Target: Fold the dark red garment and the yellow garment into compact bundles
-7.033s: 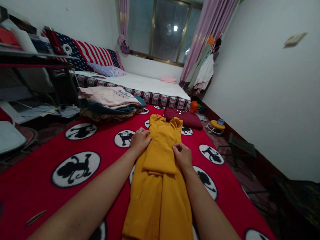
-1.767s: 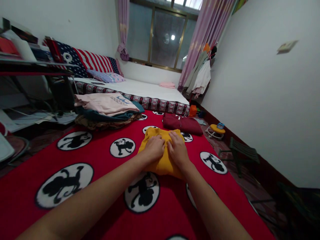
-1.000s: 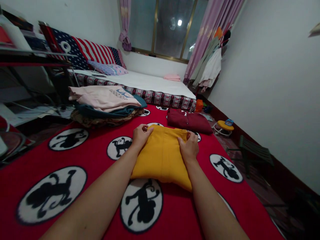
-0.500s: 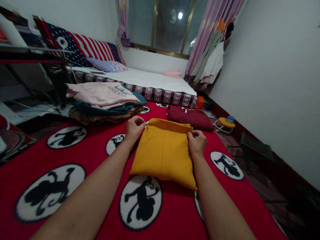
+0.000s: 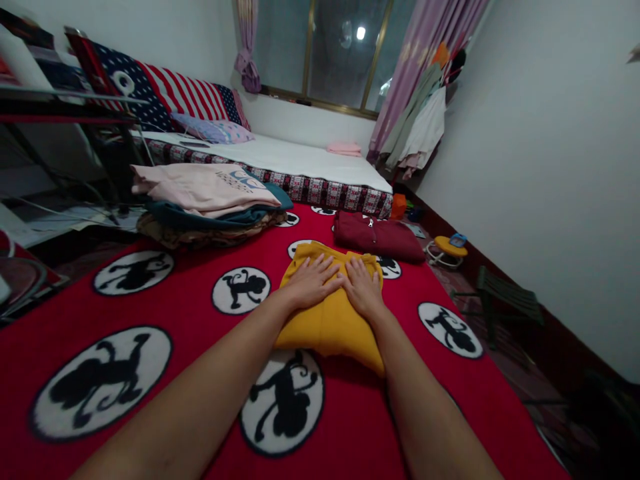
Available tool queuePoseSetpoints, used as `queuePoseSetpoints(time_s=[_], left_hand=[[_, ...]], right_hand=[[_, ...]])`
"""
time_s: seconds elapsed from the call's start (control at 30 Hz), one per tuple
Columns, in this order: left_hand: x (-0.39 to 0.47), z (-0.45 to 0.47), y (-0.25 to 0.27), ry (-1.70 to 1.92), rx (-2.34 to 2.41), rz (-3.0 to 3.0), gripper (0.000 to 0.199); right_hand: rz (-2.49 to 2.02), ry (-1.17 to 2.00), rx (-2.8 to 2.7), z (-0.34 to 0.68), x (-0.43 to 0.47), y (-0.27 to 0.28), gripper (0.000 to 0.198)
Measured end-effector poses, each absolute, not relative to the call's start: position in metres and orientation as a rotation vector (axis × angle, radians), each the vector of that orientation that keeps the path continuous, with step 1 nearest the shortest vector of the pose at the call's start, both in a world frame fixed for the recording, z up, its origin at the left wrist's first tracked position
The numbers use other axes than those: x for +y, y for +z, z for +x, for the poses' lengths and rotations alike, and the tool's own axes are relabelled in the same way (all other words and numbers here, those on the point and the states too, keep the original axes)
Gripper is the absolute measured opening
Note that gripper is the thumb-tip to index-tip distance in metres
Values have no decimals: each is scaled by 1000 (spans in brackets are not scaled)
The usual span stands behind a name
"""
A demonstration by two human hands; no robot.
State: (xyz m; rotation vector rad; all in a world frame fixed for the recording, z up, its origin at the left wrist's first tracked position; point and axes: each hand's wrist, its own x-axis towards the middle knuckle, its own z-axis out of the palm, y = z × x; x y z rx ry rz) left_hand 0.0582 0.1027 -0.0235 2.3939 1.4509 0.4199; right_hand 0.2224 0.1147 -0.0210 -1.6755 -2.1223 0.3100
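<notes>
A folded mustard-yellow garment (image 5: 333,327) lies on the red blanket (image 5: 190,333) printed with black monkeys in white circles. My left hand (image 5: 311,280) rests flat on the garment's far left part, fingers spread. Beside it, my right hand (image 5: 364,287) presses flat on the far right part. The two hands nearly touch at the middle, and neither grips the cloth.
A folded maroon garment (image 5: 377,237) lies just beyond the yellow one. A stack of folded clothes topped by a pink one (image 5: 210,200) sits at the left. Behind are a mattress (image 5: 300,167), a window, and clothes hanging at the right. A small green stool (image 5: 507,300) stands by the right wall.
The long yellow garment has been folded into a compact rectangle. Half a second ago both hands pinched its far edge; now they lie flat on top of it, close together.
</notes>
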Motion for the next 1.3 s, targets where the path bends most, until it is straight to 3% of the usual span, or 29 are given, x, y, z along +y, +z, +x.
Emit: queuePoseSetpoints(time_s=[0.3, 0.5, 0.6, 0.73, 0.87, 1.07, 1.17, 1.3], left_hand=[[109, 31, -32, 837, 2273, 1936, 77], [101, 20, -13, 760, 2360, 1751, 86], [110, 14, -17, 785, 2244, 1601, 80], [117, 16, -20, 1021, 1812, 1491, 50], [101, 39, -2, 1175, 1456, 1759, 40], [58, 86, 18, 871, 1350, 2483, 30], [54, 92, 10, 954, 1478, 2453, 38], [68, 82, -4, 1180, 1715, 2220, 82]], right_hand=[[-1744, 147, -2149, 223, 112, -37, 47], [-1786, -13, -2171, 218, 100, -11, 34], [-1957, -78, -2064, 216, 91, 9, 39], [-2101, 160, -1942, 221, 91, 29, 62], [-1921, 468, -1794, 238, 103, 30, 76], [-1654, 832, -1498, 263, 114, 24, 80], [-1635, 880, -1380, 271, 117, 17, 72], [-1590, 551, -1469, 277, 127, -7, 53]])
